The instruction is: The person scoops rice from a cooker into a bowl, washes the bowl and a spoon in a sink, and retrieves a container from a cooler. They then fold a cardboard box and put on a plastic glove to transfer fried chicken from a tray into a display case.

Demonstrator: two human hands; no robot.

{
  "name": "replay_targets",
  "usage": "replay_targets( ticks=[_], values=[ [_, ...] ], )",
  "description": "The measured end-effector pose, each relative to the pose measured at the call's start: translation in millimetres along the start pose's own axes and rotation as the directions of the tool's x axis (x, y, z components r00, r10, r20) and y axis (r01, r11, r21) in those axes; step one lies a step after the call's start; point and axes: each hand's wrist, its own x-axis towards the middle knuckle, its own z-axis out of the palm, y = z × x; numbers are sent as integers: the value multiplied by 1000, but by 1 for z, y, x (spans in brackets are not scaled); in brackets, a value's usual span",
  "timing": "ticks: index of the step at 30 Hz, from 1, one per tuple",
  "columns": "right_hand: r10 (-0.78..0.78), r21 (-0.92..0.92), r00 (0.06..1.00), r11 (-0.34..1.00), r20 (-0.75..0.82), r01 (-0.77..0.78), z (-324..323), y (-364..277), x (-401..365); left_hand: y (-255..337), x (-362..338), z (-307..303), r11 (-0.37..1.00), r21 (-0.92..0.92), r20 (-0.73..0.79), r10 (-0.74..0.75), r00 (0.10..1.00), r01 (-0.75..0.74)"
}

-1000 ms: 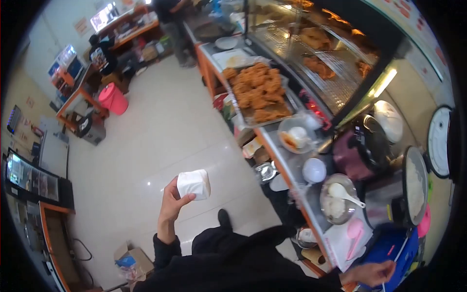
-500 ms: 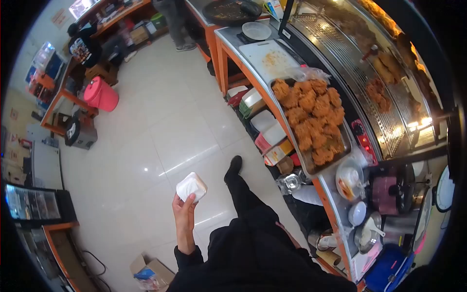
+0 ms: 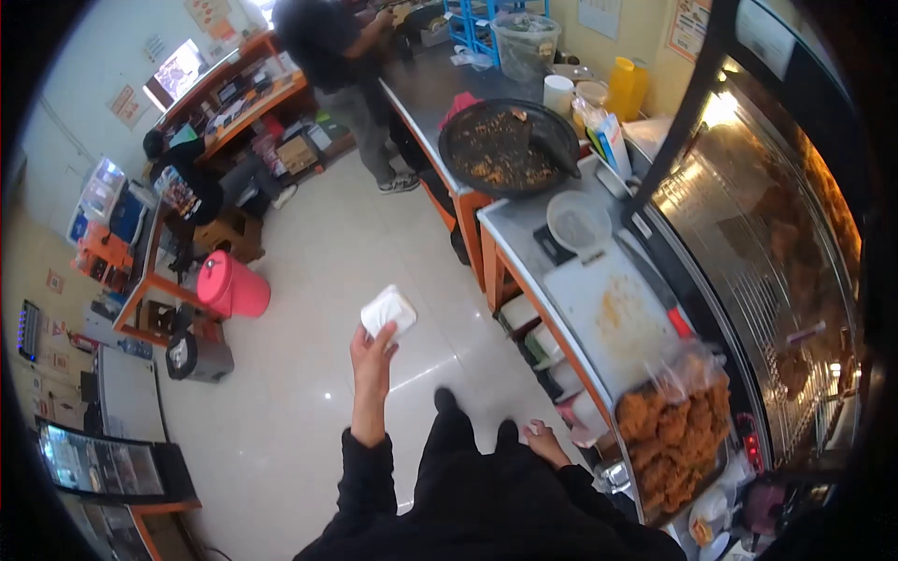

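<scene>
My left hand (image 3: pixel 371 360) is closed around a small white square packet (image 3: pixel 388 313), which looks like something wrapped in paper. It is held out over the tiled floor, thumb across its face. What is inside the packet cannot be seen. My right hand (image 3: pixel 544 443) hangs low by my right side, near the counter's edge, its fingers loosely apart with nothing plain in them. Nearest to it on the counter is a metal tray (image 3: pixel 645 510) heaped with fried chicken (image 3: pixel 678 439).
A cutting board (image 3: pixel 603 304), a red-handled knife (image 3: pixel 655 280) and a large black mortar (image 3: pixel 510 145) line the counter. A heated display case (image 3: pixel 776 280) stands to the right. Ahead, one person (image 3: pixel 346 84) stands and another (image 3: pixel 187 182) sits. A pink bin (image 3: pixel 234 283) is at left.
The view has moved forward along the counter and tilted up, bringing the mortar and standing person further into sight. My right hand has come into view. The packet stays in my left hand.
</scene>
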Motion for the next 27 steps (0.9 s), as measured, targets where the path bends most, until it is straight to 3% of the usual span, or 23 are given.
replay_targets(
  ticks=[2,6,8,10,12,13,14,15,16,17,19,20,21,22,23,24,25,26,27],
  values=[
    [-36,26,998,999,46,35,-2,-36,50,14,94,20,993,106,-5,52,999,-52],
    [61,206,927,978,-369,18,38,-6,156,12,312,72,959,282,-3,35,999,-32],
    [252,203,760,966,-600,-160,52,-14,166,8,418,105,945,315,22,83,996,-86],
    [527,282,592,842,-610,-460,86,-7,176,-21,516,122,924,351,44,142,989,-148],
    [741,341,448,644,-500,-685,112,-40,189,-40,624,147,880,391,130,237,963,-270],
    [642,267,563,749,-521,-606,131,-47,191,-20,628,164,901,312,186,251,950,-300],
    [731,340,428,647,-531,-683,167,-45,211,-7,626,181,923,229,256,250,934,-310],
    [802,421,282,534,-527,-733,200,-44,230,-22,673,183,895,181,425,303,853,-408],
    [624,334,278,681,-730,-652,211,-76,223,-12,699,198,641,693,253,212,944,-330],
    [693,423,240,638,-680,-643,214,-101,222,-11,722,207,511,777,296,219,930,-368],
    [855,676,40,436,-517,-594,200,-172,214,-8,760,224,214,878,380,231,896,-428],
    [889,765,-32,374,-456,-525,197,-190,211,8,712,228,261,820,410,352,841,-509],
    [906,788,-33,348,-421,-509,199,-202,213,-1,735,222,175,821,402,497,769,-543],
    [923,811,-25,324,-384,-487,206,-212,212,11,717,218,312,770,490,270,829,-557],
    [936,831,-7,310,-353,-462,211,-220,211,10,717,218,89,869,442,305,844,-487],
    [951,864,-45,258,-306,-432,219,-221,214,-1,748,198,-426,676,731,287,619,-601],
    [962,892,-78,211,-262,-400,231,-215,220,-10,770,179,-841,350,922,230,312,-412],
    [970,916,-103,168,-219,-365,241,-209,224,-21,726,163,-820,473,875,481,61,-323],
    [979,931,-89,145,-185,-335,245,-201,226,-49,716,152,-717,685,655,684,-321,-132]
  ],
)
